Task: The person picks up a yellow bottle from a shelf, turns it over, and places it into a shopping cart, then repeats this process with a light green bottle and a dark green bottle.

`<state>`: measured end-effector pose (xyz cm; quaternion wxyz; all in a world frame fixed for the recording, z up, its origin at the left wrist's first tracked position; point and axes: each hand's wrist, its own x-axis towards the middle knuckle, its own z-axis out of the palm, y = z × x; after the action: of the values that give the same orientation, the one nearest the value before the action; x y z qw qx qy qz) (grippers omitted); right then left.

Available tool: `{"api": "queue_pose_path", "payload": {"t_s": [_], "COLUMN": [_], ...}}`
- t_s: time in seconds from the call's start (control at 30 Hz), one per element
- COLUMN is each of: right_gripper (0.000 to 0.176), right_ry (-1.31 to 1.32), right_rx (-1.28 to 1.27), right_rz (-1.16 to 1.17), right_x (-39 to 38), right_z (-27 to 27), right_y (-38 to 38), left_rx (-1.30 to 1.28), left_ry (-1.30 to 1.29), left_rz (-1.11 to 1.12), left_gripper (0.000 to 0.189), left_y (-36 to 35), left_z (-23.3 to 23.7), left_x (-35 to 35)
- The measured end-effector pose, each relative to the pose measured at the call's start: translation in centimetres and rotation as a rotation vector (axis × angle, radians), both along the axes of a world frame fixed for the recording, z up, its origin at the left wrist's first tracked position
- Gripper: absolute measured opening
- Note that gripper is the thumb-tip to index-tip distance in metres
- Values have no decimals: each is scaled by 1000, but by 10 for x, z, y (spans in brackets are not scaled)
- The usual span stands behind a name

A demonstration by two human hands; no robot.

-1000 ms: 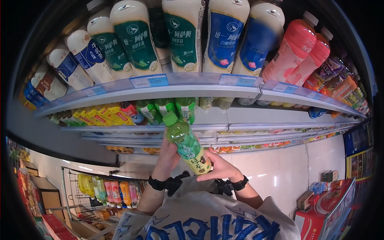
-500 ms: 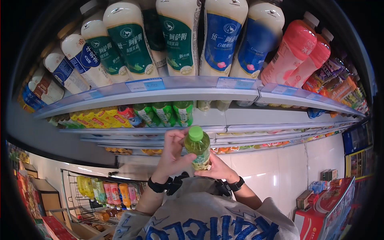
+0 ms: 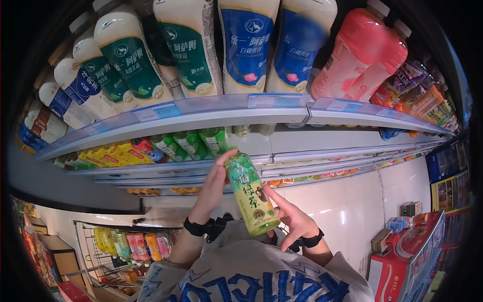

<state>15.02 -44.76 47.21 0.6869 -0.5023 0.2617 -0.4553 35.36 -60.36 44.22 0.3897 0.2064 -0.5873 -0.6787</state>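
Note:
A green tea bottle (image 3: 253, 197) is tilted in front of my chest, its label with large characters facing up toward me. My left hand (image 3: 214, 183) grips its upper end from the left, and the cap is out of sight. At the lower right side, my right hand (image 3: 298, 221) steadies the bottle, with one finger along its edge and the thumb spread away. Some right fingers are hidden behind the bottle. Both wrists wear black straps.
Above, a shelf (image 3: 196, 121) carries large milk tea bottles (image 3: 246, 50) and pink bottles (image 3: 347, 55). Green bottles (image 3: 188, 143) line the lower shelf. A wire cart (image 3: 90, 251) with drinks stands at lower left; a red display (image 3: 402, 256) is at lower right.
The bottle has turned from cap-up to tipped over, now showing its front label and base end. My right thumb has come away from it. The view has shifted slightly right.

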Motion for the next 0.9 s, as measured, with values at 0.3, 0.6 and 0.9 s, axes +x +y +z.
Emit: {"api": "queue_pose_path", "payload": {"t_s": [0.3, 0.6, 0.9], "right_gripper": [145, 116, 53], "right_ry": [-247, -292, 89], "right_rx": [62, 74, 354], "right_rz": [-47, 122, 46], "right_x": [-1, -14, 13], "right_z": [4, -18, -81], "right_y": [-22, -31, -39], "left_rx": [550, 621, 598], "left_ry": [-78, -82, -108], "left_rz": [-173, -8, 427], "left_gripper": [81, 81, 72], "left_y": [16, 32, 69], "left_z": [-45, -53, -56], "left_x": [-14, -2, 55]}}
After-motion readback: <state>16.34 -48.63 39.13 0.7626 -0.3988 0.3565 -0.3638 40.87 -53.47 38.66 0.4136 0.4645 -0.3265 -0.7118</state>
